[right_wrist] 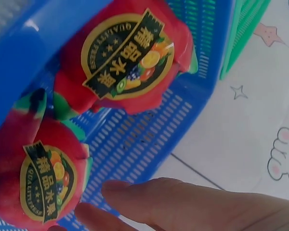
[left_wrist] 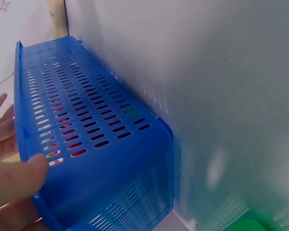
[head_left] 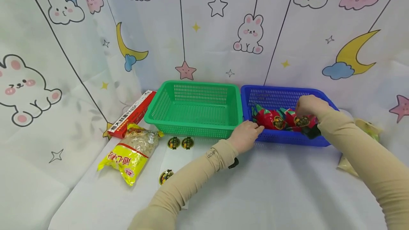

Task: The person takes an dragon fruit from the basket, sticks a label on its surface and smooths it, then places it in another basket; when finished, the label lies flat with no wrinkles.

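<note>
A blue plastic basket (head_left: 294, 139) holds two red dragon fruits with green tips, the left one (head_left: 264, 120) and the right one (head_left: 289, 115). Each bears a black-and-gold oval label, readable in the right wrist view. My left hand (head_left: 244, 137) grips the basket's front left corner; the left wrist view has the thumb (left_wrist: 19, 178) outside and fingers over the rim. Above the right fruit is my right hand (head_left: 312, 105). In the right wrist view, its loosely bent fingers (right_wrist: 135, 197) lie beside that fruit; whether they touch it is unclear.
A green basket (head_left: 191, 129) adjoins the blue one on the left. Further left lie a yellow pasta bag (head_left: 131, 155) and a red pasta box (head_left: 132, 114). Round stickers (head_left: 174, 143) lie on a white sheet. Another bag (head_left: 367, 129) is partly behind my right arm.
</note>
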A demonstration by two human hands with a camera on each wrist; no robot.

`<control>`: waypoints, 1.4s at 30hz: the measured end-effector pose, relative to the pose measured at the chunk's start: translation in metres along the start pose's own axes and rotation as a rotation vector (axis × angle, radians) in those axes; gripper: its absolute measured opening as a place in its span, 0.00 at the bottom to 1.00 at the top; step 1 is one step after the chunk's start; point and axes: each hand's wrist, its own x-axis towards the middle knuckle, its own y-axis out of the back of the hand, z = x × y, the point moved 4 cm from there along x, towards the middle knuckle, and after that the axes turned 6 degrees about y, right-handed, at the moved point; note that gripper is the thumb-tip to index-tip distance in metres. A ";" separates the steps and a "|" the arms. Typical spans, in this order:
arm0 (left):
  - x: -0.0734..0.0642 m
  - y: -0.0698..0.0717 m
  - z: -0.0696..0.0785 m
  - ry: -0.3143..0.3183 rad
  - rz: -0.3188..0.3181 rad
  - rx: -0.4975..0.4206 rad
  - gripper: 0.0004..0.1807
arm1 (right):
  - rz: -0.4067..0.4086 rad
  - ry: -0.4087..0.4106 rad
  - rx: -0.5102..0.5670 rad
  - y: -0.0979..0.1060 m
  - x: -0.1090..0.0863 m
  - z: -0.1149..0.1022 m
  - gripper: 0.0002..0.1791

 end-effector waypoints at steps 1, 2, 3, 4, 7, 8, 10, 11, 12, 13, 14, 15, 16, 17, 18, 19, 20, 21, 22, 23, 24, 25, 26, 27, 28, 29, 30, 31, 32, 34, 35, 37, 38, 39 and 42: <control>0.000 0.000 0.000 -0.003 -0.009 -0.001 0.22 | 0.009 0.006 -0.004 0.000 -0.001 -0.001 0.03; 0.000 -0.001 -0.001 -0.005 -0.015 -0.002 0.22 | 0.020 0.009 -0.006 -0.001 -0.002 -0.002 0.04; 0.000 -0.001 -0.001 -0.005 -0.020 -0.006 0.23 | 0.028 0.015 -0.009 -0.001 -0.003 -0.002 0.04; 0.000 -0.002 -0.001 -0.004 -0.022 -0.010 0.23 | 0.037 0.020 -0.009 -0.002 -0.004 -0.003 0.05; -0.001 -0.003 -0.002 0.003 -0.014 -0.032 0.23 | 0.057 0.032 0.004 -0.005 -0.007 -0.006 0.10; -0.001 -0.003 -0.002 0.006 -0.004 -0.043 0.22 | 0.059 0.037 0.008 -0.006 -0.008 -0.007 0.13; -0.002 -0.001 -0.003 0.016 0.020 -0.068 0.20 | 0.059 0.044 0.006 -0.009 -0.009 -0.009 0.14; -0.003 0.001 -0.004 0.020 0.034 -0.077 0.19 | 0.058 0.048 0.004 -0.010 -0.010 -0.009 0.15; -0.004 0.002 -0.005 0.026 0.046 -0.086 0.17 | 0.059 0.050 0.004 -0.011 -0.010 -0.010 0.16; -0.005 0.004 -0.006 0.033 0.052 -0.094 0.16 | 0.059 0.051 0.007 -0.013 -0.011 -0.011 0.16; -0.005 0.006 -0.007 0.040 0.055 -0.100 0.15 | 0.062 0.052 0.006 -0.014 -0.012 -0.012 0.17; -0.006 0.008 -0.008 0.048 0.055 -0.103 0.14 | 0.067 0.055 0.002 -0.015 -0.012 -0.013 0.17; -0.007 0.009 -0.008 0.055 0.052 -0.104 0.14 | 0.068 0.058 0.001 -0.017 -0.013 -0.014 0.17; -0.008 0.010 -0.009 0.064 0.048 -0.105 0.14 | 0.072 0.057 0.006 -0.018 -0.014 -0.015 0.18; -0.009 0.012 -0.010 0.071 0.044 -0.106 0.13 | 0.075 0.057 0.009 -0.020 -0.015 -0.016 0.18; -0.010 0.013 -0.011 0.077 0.044 -0.107 0.13 | 0.077 0.059 0.009 -0.021 -0.016 -0.018 0.18; -0.011 0.013 -0.011 0.081 0.046 -0.105 0.13 | 0.080 0.063 0.006 -0.022 -0.016 -0.019 0.18; -0.013 0.013 -0.012 0.084 0.049 -0.101 0.13 | 0.081 0.066 0.007 -0.023 -0.017 -0.021 0.19; -0.014 0.014 -0.012 0.087 0.056 -0.099 0.13 | 0.080 0.068 0.013 -0.024 -0.018 -0.022 0.19; -0.015 0.014 -0.012 0.087 0.063 -0.095 0.12 | 0.086 0.072 0.016 -0.025 -0.020 -0.024 0.18; -0.016 0.014 -0.012 0.086 0.072 -0.089 0.12 | 0.089 0.077 0.018 -0.026 -0.021 -0.025 0.18; -0.018 0.015 -0.012 0.084 0.082 -0.085 0.12 | 0.093 0.082 0.016 -0.027 -0.022 -0.027 0.18; -0.019 0.015 -0.013 0.083 0.089 -0.081 0.12 | 0.096 0.090 0.011 -0.028 -0.023 -0.029 0.18; -0.020 0.016 -0.013 0.081 0.098 -0.077 0.11 | 0.098 0.097 0.005 -0.029 -0.025 -0.030 0.18; -0.022 0.016 -0.013 0.081 0.104 -0.076 0.11 | 0.102 0.103 0.002 -0.029 -0.026 -0.032 0.17; -0.023 0.017 -0.013 0.079 0.111 -0.073 0.11 | 0.109 0.106 0.001 -0.030 -0.027 -0.033 0.17; -0.025 0.018 -0.013 0.077 0.118 -0.071 0.11 | 0.111 0.110 -0.003 -0.031 -0.028 -0.034 0.17; -0.026 0.020 -0.014 0.074 0.123 -0.072 0.10 | 0.116 0.115 -0.014 -0.032 -0.028 -0.034 0.17; -0.028 0.021 -0.014 0.072 0.129 -0.068 0.10 | 0.121 0.122 -0.026 -0.033 -0.029 -0.036 0.16; -0.031 0.023 -0.015 0.071 0.140 -0.063 0.09 | 0.138 0.136 -0.051 -0.035 -0.029 -0.038 0.14; -0.033 0.025 -0.016 0.071 0.144 -0.060 0.09 | 0.146 0.144 -0.067 -0.036 -0.030 -0.038 0.14; -0.036 0.026 -0.018 0.072 0.144 -0.052 0.09 | 0.166 0.167 -0.103 -0.038 -0.032 -0.042 0.13; -0.037 0.027 -0.019 0.072 0.142 -0.049 0.09 | 0.175 0.177 -0.114 -0.038 -0.033 -0.044 0.13; -0.038 0.028 -0.020 0.071 0.140 -0.051 0.09 | 0.182 0.186 -0.119 -0.039 -0.034 -0.046 0.13; -0.042 0.030 -0.021 0.062 0.140 -0.055 0.10 | 0.197 0.203 -0.122 -0.041 -0.038 -0.051 0.14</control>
